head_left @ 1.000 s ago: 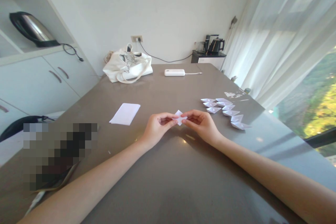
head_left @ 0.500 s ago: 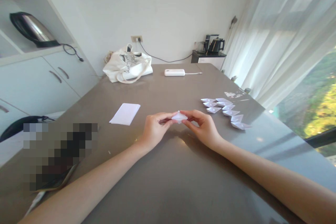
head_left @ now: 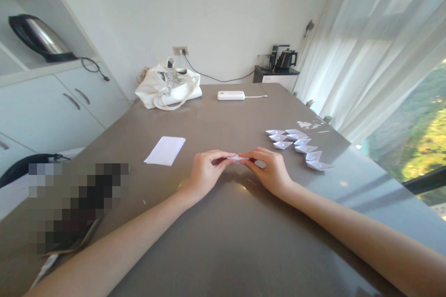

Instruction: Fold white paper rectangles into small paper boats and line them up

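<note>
A small piece of folded white paper (head_left: 237, 158) is held just above the table, seen almost edge-on, its shape mostly covered by fingers. My left hand (head_left: 208, 169) pinches its left end between thumb and fingers. On the opposite end, my right hand (head_left: 270, 167) has a matching pinch. To the right stand several folded paper boats (head_left: 306, 148) in two uneven rows. Left of my hands lies a stack of white paper sheets (head_left: 165, 151).
The grey table (head_left: 216, 241) carries a white handbag (head_left: 169, 86) and a white power bank (head_left: 231, 95) at its far end. Paper scraps (head_left: 308, 125) lie near the right edge. At the left is a blurred-out device (head_left: 80, 213) with a white cable.
The folded paper showed a raised pointed face before; now it appears flatter, as a thin strip between my fingertips. Both hands stay in nearly the same place.
</note>
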The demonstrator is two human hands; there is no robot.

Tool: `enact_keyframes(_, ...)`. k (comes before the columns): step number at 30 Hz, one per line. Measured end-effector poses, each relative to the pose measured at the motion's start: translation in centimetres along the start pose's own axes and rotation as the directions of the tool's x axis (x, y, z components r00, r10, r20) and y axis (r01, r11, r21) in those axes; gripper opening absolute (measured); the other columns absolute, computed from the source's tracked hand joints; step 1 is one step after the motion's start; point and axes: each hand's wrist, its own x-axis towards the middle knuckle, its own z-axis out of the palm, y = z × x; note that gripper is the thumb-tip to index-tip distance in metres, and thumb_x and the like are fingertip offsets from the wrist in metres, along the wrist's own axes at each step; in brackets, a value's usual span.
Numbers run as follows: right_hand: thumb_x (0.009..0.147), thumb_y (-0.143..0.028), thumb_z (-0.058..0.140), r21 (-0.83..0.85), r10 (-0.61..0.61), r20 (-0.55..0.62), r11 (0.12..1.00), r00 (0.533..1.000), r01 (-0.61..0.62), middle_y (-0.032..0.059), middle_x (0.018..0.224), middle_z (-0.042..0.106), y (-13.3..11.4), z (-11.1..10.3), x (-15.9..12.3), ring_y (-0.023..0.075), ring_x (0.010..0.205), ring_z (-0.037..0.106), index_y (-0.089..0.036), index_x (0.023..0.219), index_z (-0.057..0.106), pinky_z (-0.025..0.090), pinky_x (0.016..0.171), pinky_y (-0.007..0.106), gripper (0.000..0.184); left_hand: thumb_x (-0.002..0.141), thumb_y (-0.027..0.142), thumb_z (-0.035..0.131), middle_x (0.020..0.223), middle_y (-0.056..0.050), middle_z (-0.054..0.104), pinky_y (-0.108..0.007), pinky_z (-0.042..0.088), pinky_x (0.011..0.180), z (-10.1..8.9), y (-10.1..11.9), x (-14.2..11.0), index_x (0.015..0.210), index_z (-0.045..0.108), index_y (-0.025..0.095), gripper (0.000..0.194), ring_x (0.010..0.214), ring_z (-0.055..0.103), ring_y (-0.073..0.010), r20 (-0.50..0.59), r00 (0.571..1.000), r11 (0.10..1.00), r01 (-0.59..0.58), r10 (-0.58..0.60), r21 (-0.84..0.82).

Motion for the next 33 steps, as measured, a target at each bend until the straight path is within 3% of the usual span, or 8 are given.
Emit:
enact_keyframes(5, 0.084, -0.026, 0.061, 0.023, 0.059, 0.009, 0.998, 0.998, -0.059, 0.0042, 0.073, 0.067, -0.13, -0.04, 0.07, 0.0146, 0.066, 0.058, -0.017, 0.085, 0.073, 0.044, 0.060, 0.025, 0.015, 0.074, 0.032, 0.070, 0.083, -0.008, 0.074, -0.026, 0.053, 0.070, 0.09, 0.02, 0.11, 0.081, 0.074, 0.015, 0.019, 0.076, 0.069, -0.0198, 0.013, 0.998, 0.997, 0.068, -0.068, -0.032)
enact_keyframes(8, 0.082, -0.030, 0.062, 0.146, 0.165, 0.034, 0.975, 0.986, -0.168, 0.0049, 0.076, 0.069, 0.07, 0.17, 0.09, 0.0153, 0.068, 0.060, -0.017, 0.087, 0.073, 0.045, 0.062, 0.025, 0.018, 0.072, 0.033, 0.071, 0.086, -0.009, 0.074, -0.028, 0.054, 0.074, 0.08, -0.22, 0.22, 0.083, 0.073, 0.014, 0.022, 0.080, 0.069, -0.0210, 0.045, 0.992, 0.987, 0.125, -0.121, -0.097)
enact_keyframes(13, 0.080, -0.039, 0.063, 0.443, 0.322, 0.174, 0.818, 0.931, -0.366, 0.0062, 0.076, 0.071, 0.49, 0.62, 0.11, 0.0174, 0.071, 0.064, -0.014, 0.092, 0.071, 0.050, 0.065, 0.027, 0.029, 0.072, 0.033, 0.071, 0.088, -0.009, 0.074, -0.029, 0.053, 0.077, 0.05, -0.61, 0.36, 0.085, 0.073, 0.013, 0.024, 0.082, 0.069, -0.0210, 0.047, 0.986, 0.977, 0.163, -0.158, -0.135)
enact_keyframes(17, 0.077, -0.038, 0.065, 0.469, 0.335, 0.162, 0.801, 0.928, -0.371, 0.0069, 0.076, 0.071, 0.54, 0.78, 0.01, 0.0178, 0.070, 0.064, -0.014, 0.086, 0.072, 0.049, 0.065, 0.028, 0.026, 0.073, 0.034, 0.070, 0.092, -0.010, 0.073, -0.029, 0.052, 0.080, 0.15, -0.50, 0.37, 0.089, 0.072, 0.013, 0.026, 0.086, 0.068, -0.0212, 0.078, 0.986, 0.976, 0.160, -0.150, -0.149)
enact_keyframes(23, 0.076, -0.038, 0.067, 0.511, 0.339, 0.178, 0.771, 0.924, -0.381, 0.0077, 0.083, 0.072, 0.08, 0.80, -0.01, 0.0192, 0.077, 0.065, -0.015, 0.091, 0.072, 0.051, 0.070, 0.030, 0.028, 0.078, 0.034, 0.065, 0.081, -0.009, 0.072, -0.026, 0.049, 0.069, 0.04, -0.18, 0.25, 0.087, 0.074, 0.013, 0.025, 0.076, 0.065, -0.0186, 0.092, 0.993, 0.997, 0.076, -0.075, -0.011)
enact_keyframes(33, 0.076, -0.043, 0.065, 0.486, 0.360, 0.120, 0.792, 0.925, -0.371, 0.0051, 0.071, 0.069, 0.28, 0.86, 0.09, 0.0162, 0.066, 0.062, -0.014, 0.083, 0.071, 0.050, 0.064, 0.028, 0.031, 0.077, 0.038, 0.065, 0.078, -0.008, 0.073, -0.026, 0.049, 0.068, 0.14, 0.14, 0.00, 0.088, 0.074, 0.013, 0.028, 0.073, 0.065, -0.0188, 0.107, 0.984, 0.987, 0.148, -0.141, -0.066)
